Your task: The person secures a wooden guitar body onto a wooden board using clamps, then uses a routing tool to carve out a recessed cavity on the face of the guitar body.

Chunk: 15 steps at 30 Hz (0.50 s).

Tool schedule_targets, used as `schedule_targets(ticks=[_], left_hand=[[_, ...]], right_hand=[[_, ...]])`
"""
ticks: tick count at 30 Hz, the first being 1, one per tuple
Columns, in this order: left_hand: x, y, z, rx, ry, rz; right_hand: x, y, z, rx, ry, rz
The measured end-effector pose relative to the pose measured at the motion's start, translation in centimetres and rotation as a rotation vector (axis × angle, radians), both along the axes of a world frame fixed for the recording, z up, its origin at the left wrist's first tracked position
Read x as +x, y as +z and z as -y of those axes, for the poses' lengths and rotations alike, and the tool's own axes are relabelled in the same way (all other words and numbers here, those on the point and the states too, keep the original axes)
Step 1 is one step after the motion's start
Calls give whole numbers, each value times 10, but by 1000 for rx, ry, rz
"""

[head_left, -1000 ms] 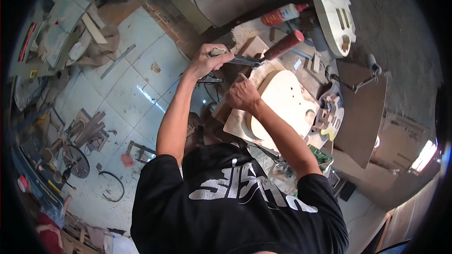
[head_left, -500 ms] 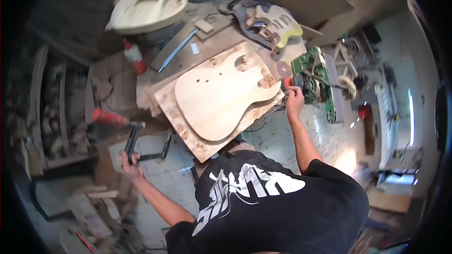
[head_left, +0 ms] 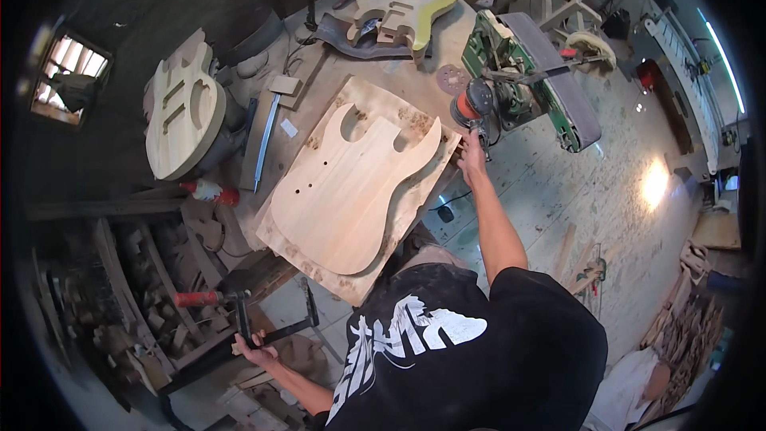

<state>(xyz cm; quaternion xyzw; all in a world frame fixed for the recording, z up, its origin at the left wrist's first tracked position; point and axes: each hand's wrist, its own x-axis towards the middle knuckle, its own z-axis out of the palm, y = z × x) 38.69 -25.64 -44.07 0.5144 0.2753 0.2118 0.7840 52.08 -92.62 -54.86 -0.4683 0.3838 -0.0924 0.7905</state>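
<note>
A pale guitar-body blank (head_left: 343,199) with small dark holes lies flat on a rectangular board (head_left: 383,100) with dark burl spots. My left hand (head_left: 257,353) is closed round a black bar clamp (head_left: 242,315) with a red handle, held low beside the table's left side, apart from the board. At the board's right corner, my right hand (head_left: 472,156) has its fingers curled on the edge; the fingertips are partly hidden. Just beyond that hand sits an orange and black sander (head_left: 474,102).
A green belt sander (head_left: 511,56) occupies the table's right side. Two more guitar bodies, one yellow-edged (head_left: 411,8) and one pale (head_left: 187,112), stand farther back. A red bottle (head_left: 211,191) lies left, near a blue-grey strip (head_left: 267,144). Wood scraps fill a left rack (head_left: 120,271).
My view has swung, shifting the whole scene. The clamp stays in my left hand, its red handle now nearly level. My right hand remains by the board's right corner.
</note>
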Motion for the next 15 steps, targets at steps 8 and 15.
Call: schedule_targets(ticks=[8,15], left_hand=[[10,21,25,29,28,-50],[21,38,24,80,-3,-49]], right_hand=[[-13,-30,8,-19,-40,-13],[-14,-19,-2,-414,-98,-208]])
